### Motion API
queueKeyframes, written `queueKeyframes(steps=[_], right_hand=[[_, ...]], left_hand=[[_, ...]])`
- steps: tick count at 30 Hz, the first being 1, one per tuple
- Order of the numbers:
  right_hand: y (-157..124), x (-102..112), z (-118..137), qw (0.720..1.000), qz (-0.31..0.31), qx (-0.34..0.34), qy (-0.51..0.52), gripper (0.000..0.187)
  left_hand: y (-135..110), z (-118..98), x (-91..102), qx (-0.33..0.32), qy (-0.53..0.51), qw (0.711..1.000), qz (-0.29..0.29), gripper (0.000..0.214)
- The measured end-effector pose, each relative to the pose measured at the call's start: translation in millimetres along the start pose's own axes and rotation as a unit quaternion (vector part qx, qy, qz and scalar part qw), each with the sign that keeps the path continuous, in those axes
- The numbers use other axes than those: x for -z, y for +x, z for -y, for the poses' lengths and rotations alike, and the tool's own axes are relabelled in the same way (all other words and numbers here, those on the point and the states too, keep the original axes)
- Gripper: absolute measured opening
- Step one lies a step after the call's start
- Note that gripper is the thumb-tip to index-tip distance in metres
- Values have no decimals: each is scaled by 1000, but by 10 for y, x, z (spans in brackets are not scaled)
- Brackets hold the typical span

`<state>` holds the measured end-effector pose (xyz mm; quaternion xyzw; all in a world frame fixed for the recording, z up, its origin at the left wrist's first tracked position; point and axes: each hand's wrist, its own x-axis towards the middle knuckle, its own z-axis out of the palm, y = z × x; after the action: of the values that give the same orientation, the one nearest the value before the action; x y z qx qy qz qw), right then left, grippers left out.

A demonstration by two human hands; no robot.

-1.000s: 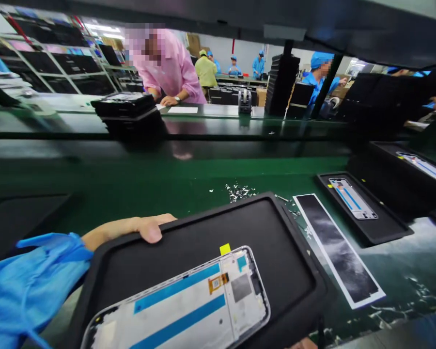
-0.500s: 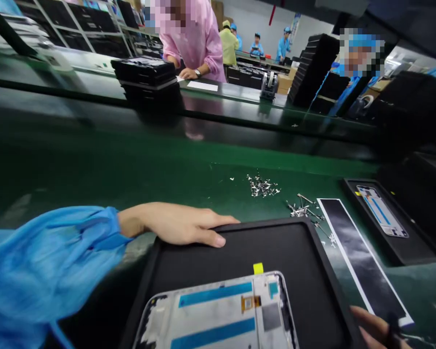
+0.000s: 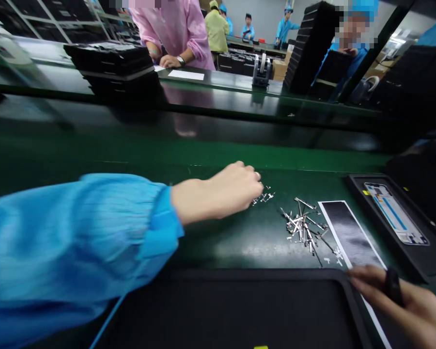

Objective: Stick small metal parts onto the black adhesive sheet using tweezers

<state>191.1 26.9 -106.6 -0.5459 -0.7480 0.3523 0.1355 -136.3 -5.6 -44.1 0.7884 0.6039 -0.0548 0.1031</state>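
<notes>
My left hand [image 3: 227,191], in a blue sleeve [image 3: 94,237], is over a small pile of tiny metal pieces [image 3: 265,196]. Its fingers are curled down and closed, and what they may hold is hidden. At the bottom lies a black tray [image 3: 240,305]; a yellow tab [image 3: 260,347] shows at the frame's lower edge. My right hand [image 3: 403,295] is by the tray's far right corner with its fingers pressed together. A dark object [image 3: 393,286] shows among those fingers, its kind unclear.
Thin metal strips [image 3: 303,225] lie beside a dark sheet with a white border [image 3: 343,228]. Another black tray [image 3: 392,232] at the right holds a phone frame [image 3: 396,213]. Stacked black trays [image 3: 112,63] and a tape dispenser [image 3: 261,70] stand on the raised ledge. A person in pink works across.
My left hand has left the tray's far edge and reached forward to the tiny pieces. The tray sits lower in view, its phone frame out of sight. My right hand shows more fully.
</notes>
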Motion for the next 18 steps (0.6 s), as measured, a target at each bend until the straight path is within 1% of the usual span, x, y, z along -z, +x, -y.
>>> queueKeyframes(steps=[1,2,3,5,6,7,9,11,13,18], right_hand=[[154,2,132,998,33,51,-20,44],[311,-11,256,995,16,92,-46,47],[466,-36,363,993,19,106,-58,45],[754,-111,506,991,25,107,-82,29],[877,-151,542,990,30,105,-93,22],[979,-190,558,988,35,105,-104,20],[1109,-252,559,987,45,102,-115,23],[1135,-290,555,986,58,107,-115,26],[1081,-309,571,984,76,119,-108,24],[896,-359,646,977,126,144,-98,18]], left_hand=[[127,-76,-67,-19,17,1000,-12,18],[243,-164,-144,-45,25,999,-18,14],[344,-253,-225,-70,29,997,-24,12],[493,-387,-389,-100,25,994,-39,20],[541,-420,-460,-103,21,993,-45,23],[573,-430,-518,-100,14,994,-49,25],[595,-404,-585,-82,-5,995,-50,23],[575,-364,-586,-62,-31,997,-47,21],[542,-354,-551,-43,-57,996,-45,19],[532,-428,-519,-18,-126,991,-51,19]])
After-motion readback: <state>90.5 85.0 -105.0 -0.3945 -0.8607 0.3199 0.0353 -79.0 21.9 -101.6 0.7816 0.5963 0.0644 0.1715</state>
